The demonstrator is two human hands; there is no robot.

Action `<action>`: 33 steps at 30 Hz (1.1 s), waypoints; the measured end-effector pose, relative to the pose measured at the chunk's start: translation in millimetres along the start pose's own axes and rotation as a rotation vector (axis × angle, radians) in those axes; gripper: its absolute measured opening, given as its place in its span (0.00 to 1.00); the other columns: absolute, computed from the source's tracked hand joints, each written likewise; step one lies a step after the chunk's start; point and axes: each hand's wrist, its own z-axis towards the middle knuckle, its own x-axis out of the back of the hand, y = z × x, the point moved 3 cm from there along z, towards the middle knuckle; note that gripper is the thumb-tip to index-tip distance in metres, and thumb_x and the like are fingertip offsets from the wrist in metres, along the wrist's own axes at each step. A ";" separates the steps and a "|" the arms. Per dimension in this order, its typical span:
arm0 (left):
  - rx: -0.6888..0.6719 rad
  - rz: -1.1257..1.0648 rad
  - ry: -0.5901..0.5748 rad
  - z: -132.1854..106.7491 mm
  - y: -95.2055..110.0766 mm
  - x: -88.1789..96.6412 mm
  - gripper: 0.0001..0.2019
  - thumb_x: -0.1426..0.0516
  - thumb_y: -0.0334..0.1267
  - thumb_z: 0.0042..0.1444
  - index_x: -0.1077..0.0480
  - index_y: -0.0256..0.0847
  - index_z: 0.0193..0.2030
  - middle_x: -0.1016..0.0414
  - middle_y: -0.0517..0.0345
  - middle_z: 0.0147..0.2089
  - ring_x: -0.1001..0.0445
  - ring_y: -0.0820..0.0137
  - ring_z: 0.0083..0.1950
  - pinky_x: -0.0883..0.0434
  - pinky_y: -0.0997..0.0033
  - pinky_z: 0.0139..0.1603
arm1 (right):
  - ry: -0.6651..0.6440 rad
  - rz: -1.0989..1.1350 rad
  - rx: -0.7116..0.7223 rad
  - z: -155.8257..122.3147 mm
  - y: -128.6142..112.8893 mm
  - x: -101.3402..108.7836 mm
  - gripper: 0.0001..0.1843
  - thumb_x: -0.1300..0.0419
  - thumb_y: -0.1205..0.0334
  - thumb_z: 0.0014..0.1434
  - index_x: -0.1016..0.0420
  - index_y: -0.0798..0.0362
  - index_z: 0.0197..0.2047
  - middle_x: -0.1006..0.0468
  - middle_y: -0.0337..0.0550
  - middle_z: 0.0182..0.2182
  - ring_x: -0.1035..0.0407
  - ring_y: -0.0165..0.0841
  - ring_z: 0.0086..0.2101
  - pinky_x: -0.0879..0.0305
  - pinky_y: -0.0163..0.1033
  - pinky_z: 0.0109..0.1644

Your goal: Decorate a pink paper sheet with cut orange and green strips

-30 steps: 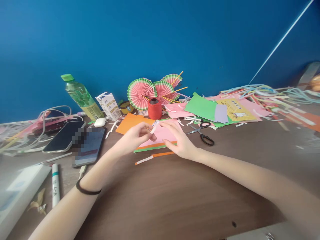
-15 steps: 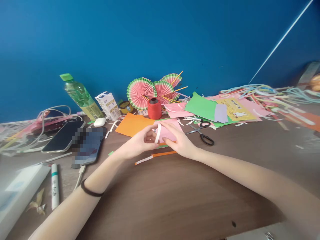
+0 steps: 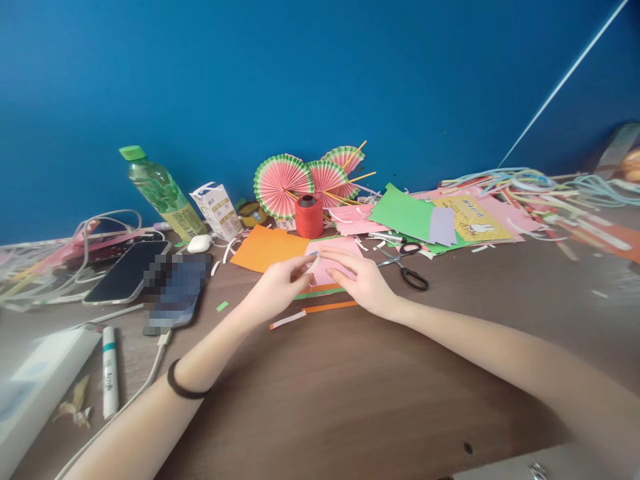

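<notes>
At the middle of the frame, my left hand pinches a thin white strip at its fingertips; my right hand meets it, thumb and fingers parted, and I can't tell whether they grip it. The strip is above the pink sheet, not yet laid down. Just below, an orange strip bears a white piece at its left end, so some joining looks done. Behind, the pleated paper fans look finished to me.
</notes>
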 end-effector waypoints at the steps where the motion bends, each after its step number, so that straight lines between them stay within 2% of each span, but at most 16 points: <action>1: 0.001 0.034 0.004 -0.8 0.4 -0.3 0.24 0.52 0.39 0.54 0.41 0.38 0.58 0.27 0.57 0.37 0.30 0.70 0.36 0.34 0.69 0.43 | 0.010 0.027 -0.025 -0.2 1.5 -0.1 0.16 0.46 0.61 0.56 0.30 0.49 0.49 0.32 0.44 0.53 0.40 0.37 0.54 0.43 0.48 0.59; 4: 0.001 0.118 -0.019 -2.5 1.5 -2.9 0.21 0.53 0.42 0.55 0.36 0.40 0.53 0.28 0.60 0.31 0.32 0.70 0.32 0.34 0.70 0.38 | 0.027 0.108 -0.076 -0.9 4.9 -1.3 0.12 0.44 0.61 0.55 0.28 0.50 0.43 0.29 0.43 0.50 0.36 0.35 0.51 0.39 0.45 0.57; 6: 0.013 0.154 -0.034 -2.6 1.5 -4.9 0.19 0.55 0.44 0.56 0.33 0.40 0.50 0.28 0.60 0.31 0.32 0.70 0.32 0.35 0.70 0.37 | 0.036 0.158 -0.086 -1.3 5.4 -2.0 0.08 0.44 0.61 0.55 0.28 0.51 0.38 0.27 0.43 0.47 0.34 0.34 0.49 0.38 0.44 0.55; 10: 0.012 0.140 -0.056 -0.8 1.2 -7.2 0.19 0.57 0.43 0.56 0.32 0.42 0.48 0.27 0.58 0.42 0.31 0.66 0.41 0.37 0.68 0.46 | 0.033 0.163 -0.095 -2.0 3.2 -1.5 0.05 0.45 0.59 0.55 0.31 0.51 0.32 0.26 0.45 0.46 0.32 0.35 0.47 0.36 0.45 0.52; 13: 0.019 0.090 -0.040 -0.3 0.6 -6.5 0.18 0.56 0.42 0.56 0.30 0.41 0.44 0.27 0.59 0.46 0.32 0.65 0.47 0.39 0.68 0.51 | -0.020 0.144 -0.099 -2.4 0.6 -1.1 0.06 0.47 0.59 0.57 0.34 0.51 0.30 0.25 0.46 0.44 0.34 0.36 0.50 0.36 0.46 0.51; 17: 0.019 0.043 -0.022 -0.8 1.1 -5.5 0.16 0.56 0.41 0.55 0.30 0.40 0.38 0.26 0.62 0.44 0.32 0.65 0.47 0.40 0.71 0.51 | -0.097 0.160 -0.068 -2.6 -1.8 -1.3 0.06 0.49 0.60 0.59 0.38 0.50 0.30 0.23 0.46 0.41 0.39 0.36 0.54 0.39 0.47 0.53; 21: 0.014 0.048 -0.002 1.0 1.0 1.9 0.16 0.57 0.39 0.54 0.30 0.39 0.37 0.26 0.62 0.42 0.31 0.67 0.44 0.38 0.73 0.47 | -0.089 0.241 -0.092 -1.0 0.8 1.0 0.06 0.49 0.61 0.59 0.40 0.50 0.30 0.27 0.47 0.48 0.39 0.35 0.54 0.41 0.46 0.54; 24: 0.028 0.104 0.060 3.2 -0.9 15.3 0.16 0.58 0.38 0.54 0.31 0.38 0.37 0.27 0.60 0.39 0.31 0.68 0.40 0.36 0.73 0.42 | -0.053 0.325 -0.105 1.0 2.0 4.1 0.06 0.50 0.61 0.59 0.42 0.50 0.30 0.28 0.46 0.49 0.37 0.33 0.52 0.40 0.46 0.53; 27: 0.048 0.309 0.061 3.8 -4.0 25.9 0.15 0.59 0.40 0.55 0.33 0.39 0.33 0.28 0.59 0.33 0.32 0.68 0.35 0.37 0.73 0.36 | -0.152 0.287 -0.109 1.3 0.9 1.5 0.04 0.47 0.61 0.57 0.39 0.51 0.34 0.26 0.46 0.45 0.32 0.32 0.46 0.38 0.45 0.51; 29: 0.055 0.472 -0.003 3.0 -6.9 28.2 0.15 0.58 0.41 0.55 0.34 0.40 0.29 0.30 0.60 0.27 0.33 0.68 0.30 0.39 0.72 0.32 | -0.258 0.204 -0.106 -0.2 0.5 -2.8 0.09 0.43 0.62 0.54 0.38 0.51 0.38 0.25 0.44 0.40 0.30 0.31 0.40 0.37 0.44 0.48; 31: 0.027 0.561 -0.090 1.6 -9.6 27.7 0.13 0.56 0.41 0.54 0.34 0.41 0.28 0.30 0.60 0.27 0.33 0.69 0.29 0.40 0.72 0.32 | -0.360 0.114 -0.088 -2.3 0.8 -7.4 0.14 0.40 0.64 0.51 0.38 0.51 0.41 0.26 0.41 0.36 0.31 0.31 0.38 0.36 0.43 0.46; 33: 0.015 0.605 -0.145 0.2 -11.7 27.1 0.10 0.53 0.41 0.53 0.34 0.41 0.29 0.29 0.59 0.30 0.32 0.69 0.30 0.40 0.73 0.33 | -0.459 0.058 -0.061 -4.4 1.8 -11.3 0.15 0.40 0.66 0.49 0.38 0.51 0.40 0.28 0.41 0.36 0.33 0.30 0.39 0.36 0.41 0.46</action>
